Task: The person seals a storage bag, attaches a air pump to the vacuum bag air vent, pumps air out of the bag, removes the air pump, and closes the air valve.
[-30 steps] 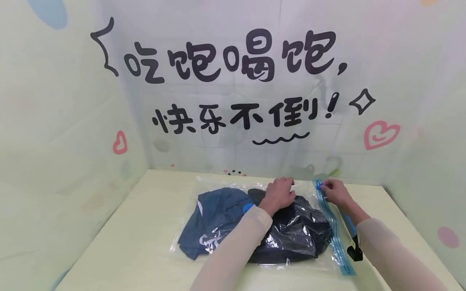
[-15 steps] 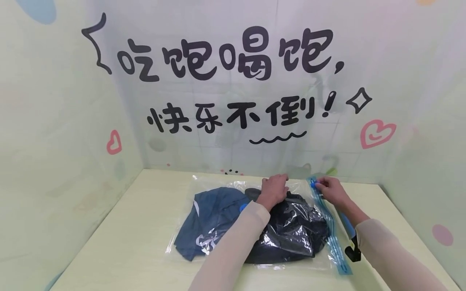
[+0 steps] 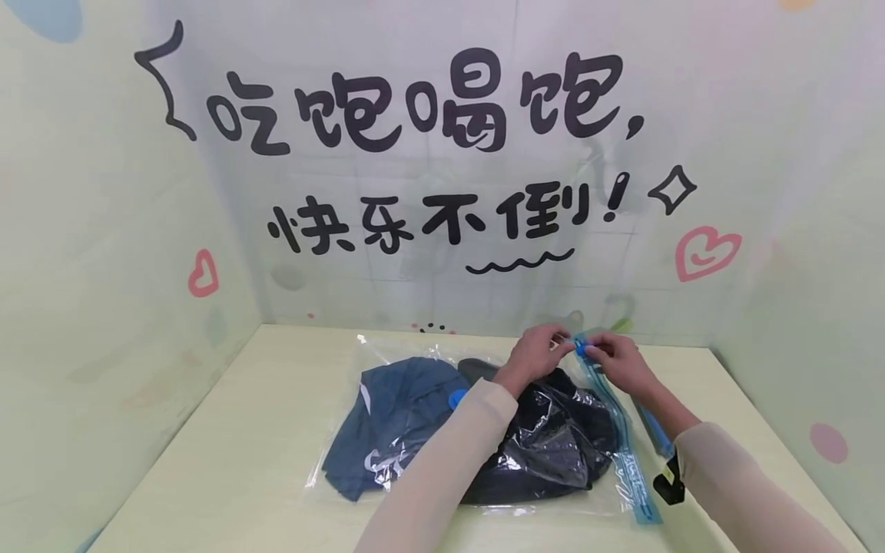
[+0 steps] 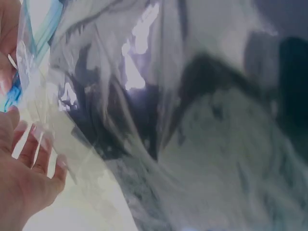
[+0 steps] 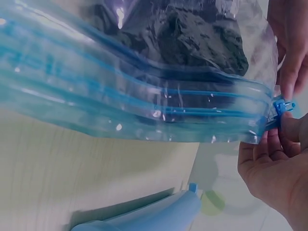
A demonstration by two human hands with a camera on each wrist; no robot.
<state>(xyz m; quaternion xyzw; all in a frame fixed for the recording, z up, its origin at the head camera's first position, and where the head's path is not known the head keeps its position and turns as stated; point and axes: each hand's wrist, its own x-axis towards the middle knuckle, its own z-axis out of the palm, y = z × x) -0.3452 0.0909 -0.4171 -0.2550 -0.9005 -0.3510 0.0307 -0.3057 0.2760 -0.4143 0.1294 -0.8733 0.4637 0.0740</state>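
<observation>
A clear vacuum bag (image 3: pixel 415 491) holding dark clothes (image 3: pixel 408 415) lies on the pale table (image 3: pixel 242 461). Its blue zip strip (image 3: pixel 625 453) runs down the right side and shows close up in the right wrist view as a blue zip strip (image 5: pixel 144 106). My right hand (image 3: pixel 615 361) pinches the small blue slider clip (image 3: pixel 583 348) at the strip's far end; the clip (image 5: pixel 281 108) sits between the fingertips of that hand (image 5: pixel 274 163). My left hand (image 3: pixel 539 352) holds the bag's far corner right beside the clip, its fingers (image 4: pixel 29 159) behind the plastic.
A blue hand pump (image 3: pixel 653 430) with a black handle (image 3: pixel 667 484) lies to the right of the bag, under my right forearm; its blue barrel (image 5: pixel 144 211) shows in the right wrist view. Printed walls enclose the table at the back and on both sides.
My left hand left the top of the clothes and moved right to the bag's far corner, next to the right hand. The zip's far end has shifted slightly left.
</observation>
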